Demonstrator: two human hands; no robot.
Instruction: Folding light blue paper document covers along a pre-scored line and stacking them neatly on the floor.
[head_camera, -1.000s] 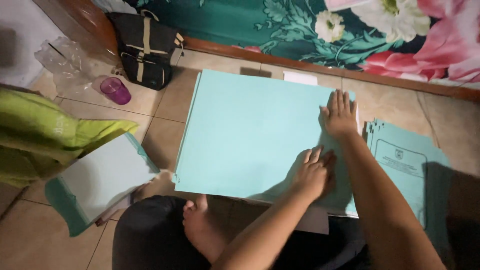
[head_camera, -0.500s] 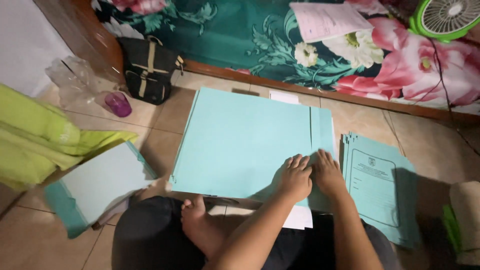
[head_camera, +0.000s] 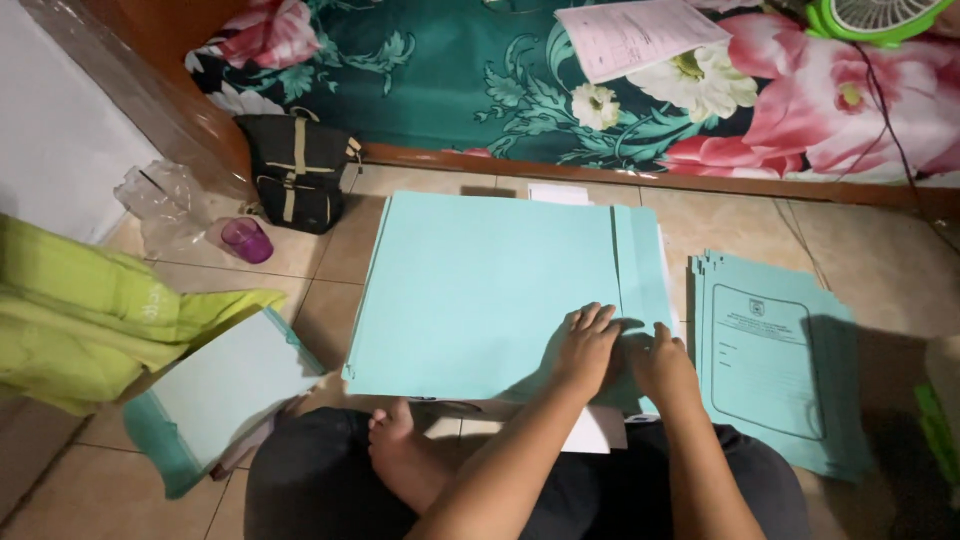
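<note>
Currently both hands press flat, palms down and gripping nothing, on the light-blue folder lying on the floor tiles. Left hand and right hand flank its folded strip, apparently a crease, running away from the person.

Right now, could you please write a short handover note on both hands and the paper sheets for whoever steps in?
Left hand and right hand: both flat, side by side, pressing the near end of the fold in the large light-blue sheet on the floor.
Done: a narrow strip is folded along the sheet's right edge.
Printed stack lies to the right, untouched; another blue pile lies to the left.
Left: the crease further up looks unpressed.
</note>
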